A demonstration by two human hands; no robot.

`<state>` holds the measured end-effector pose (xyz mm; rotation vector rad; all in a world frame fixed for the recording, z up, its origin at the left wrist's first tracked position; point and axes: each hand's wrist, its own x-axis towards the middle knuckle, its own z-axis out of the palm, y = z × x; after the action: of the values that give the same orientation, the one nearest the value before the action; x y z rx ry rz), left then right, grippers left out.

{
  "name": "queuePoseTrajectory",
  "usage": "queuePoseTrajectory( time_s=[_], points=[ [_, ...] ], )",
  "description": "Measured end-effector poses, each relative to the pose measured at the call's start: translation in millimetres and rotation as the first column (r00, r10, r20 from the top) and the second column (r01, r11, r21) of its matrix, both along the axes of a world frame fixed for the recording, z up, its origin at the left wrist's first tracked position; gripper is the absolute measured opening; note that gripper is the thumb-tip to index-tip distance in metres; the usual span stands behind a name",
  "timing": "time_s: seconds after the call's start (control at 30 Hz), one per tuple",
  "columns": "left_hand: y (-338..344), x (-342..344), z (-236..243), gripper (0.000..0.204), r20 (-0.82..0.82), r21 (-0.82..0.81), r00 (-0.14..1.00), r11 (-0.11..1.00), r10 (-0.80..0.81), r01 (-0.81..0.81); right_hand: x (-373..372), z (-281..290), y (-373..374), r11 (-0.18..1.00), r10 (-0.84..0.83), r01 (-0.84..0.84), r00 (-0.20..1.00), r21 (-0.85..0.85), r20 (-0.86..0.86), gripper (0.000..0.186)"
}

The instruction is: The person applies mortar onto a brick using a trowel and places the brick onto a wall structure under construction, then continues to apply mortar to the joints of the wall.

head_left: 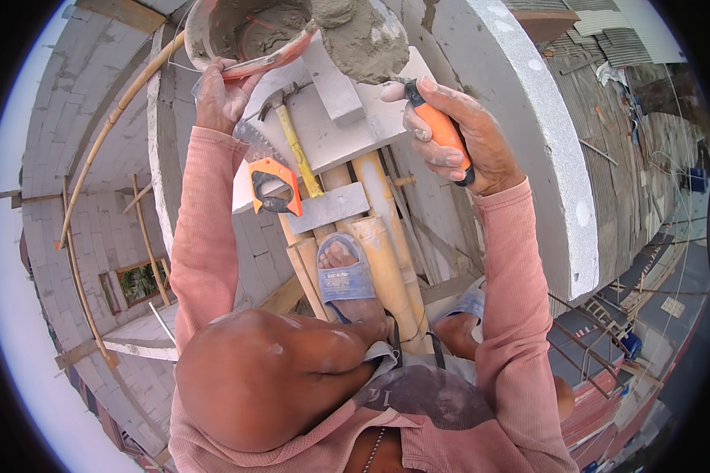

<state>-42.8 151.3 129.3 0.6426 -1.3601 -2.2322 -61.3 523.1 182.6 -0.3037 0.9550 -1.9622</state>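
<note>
My left hand (222, 98) grips the rim of a mortar bucket (201, 31) at the top. My right hand (469, 138) is closed on the orange-and-black handle of a trowel (438, 130); grey mortar (363, 47) covers its blade, beside the bucket. Below and between my hands, a yellow-handled hammer (296, 146) lies on pale blocks (359, 130). An orange-handled handsaw (293, 188) lies left of it, its blade partly hidden. A small grey block (331, 209) is under the hammer's handle end.
I am perched high on bamboo poles (386, 276), my sandalled feet on them. A pale block wall (552, 173) runs along my right, with corrugated roofs (623, 118) below beyond it. At left are block walls (87, 150) with bamboo props (118, 114) and a window opening (140, 281).
</note>
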Motion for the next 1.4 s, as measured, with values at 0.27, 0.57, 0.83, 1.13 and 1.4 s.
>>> queuePoseTrajectory(
  time_s=[0.27,0.57,0.83,1.13,1.4],
  points=[
    [-90,-56,-37,0.035,0.112,0.515,0.992,0.851,0.053,-0.103,56,-23,60,0.992,-0.11,0.096,0.976,0.082,0.188,0.044],
    [32,5,-32,0.097,0.328,0.071,0.935,0.984,0.134,-0.166,96,-38,97,0.972,-0.168,0.117,0.951,0.203,0.26,0.044],
    [122,-40,-80,0.131,0.754,-0.654,0.589,0.423,0.29,0.627,127,-57,111,0.966,-0.187,0.109,0.919,0.233,0.348,0.042],
    [68,29,-80,0.058,0.097,0.158,0.973,0.969,-0.208,0.191,155,-67,129,0.968,-0.182,0.096,0.906,0.233,0.382,0.041],
    [98,70,-77,0.029,-0.352,0.496,0.885,0.742,-0.304,0.452,154,-69,117,0.97,-0.174,0.096,0.915,0.224,0.363,0.041]
  ],
)
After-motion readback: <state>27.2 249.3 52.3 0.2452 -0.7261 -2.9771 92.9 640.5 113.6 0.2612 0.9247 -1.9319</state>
